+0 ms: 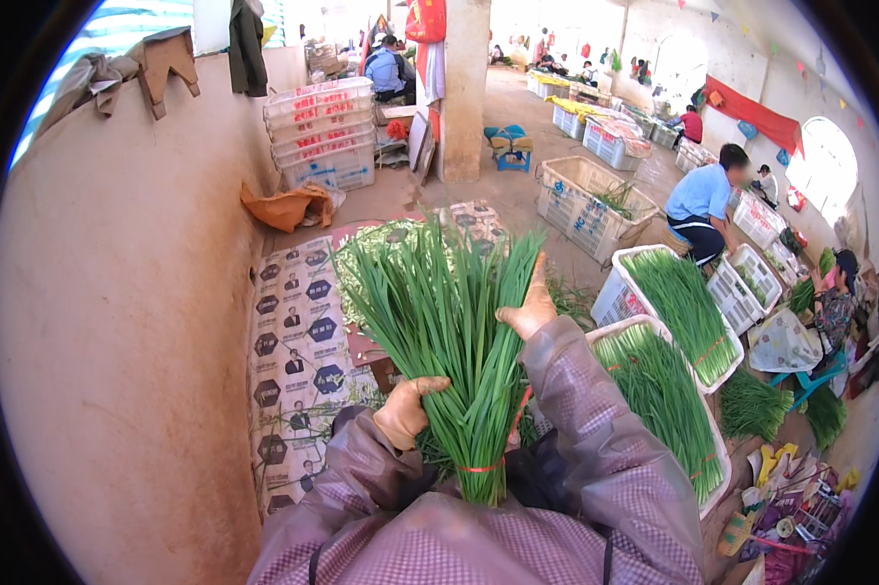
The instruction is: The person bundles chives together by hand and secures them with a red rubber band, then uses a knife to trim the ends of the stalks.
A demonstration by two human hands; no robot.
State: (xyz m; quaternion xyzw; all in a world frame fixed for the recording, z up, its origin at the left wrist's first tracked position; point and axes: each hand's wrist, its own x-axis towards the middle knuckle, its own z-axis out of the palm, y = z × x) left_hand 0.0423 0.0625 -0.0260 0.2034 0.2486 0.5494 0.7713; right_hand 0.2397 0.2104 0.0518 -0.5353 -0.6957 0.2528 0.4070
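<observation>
A large bunch of long green leaves, seemingly garlic chives, stands upright before my chest, fanned out at the top. A red band circles its stems near the cut lower end. My left hand, in a tan glove, grips the bunch from the left at mid-height. Higher up on the right, my right hand is against the outer leaves, thumb towards me and fingers extended upward; part of its grasp is hidden behind them. Pale cut pieces lie scattered on the floor beyond the bunch.
White crates of banded greens stand at my right. A person in a blue shirt bends over another crate. Stacked crates stand by the left wall. Printed sheeting covers the floor at left.
</observation>
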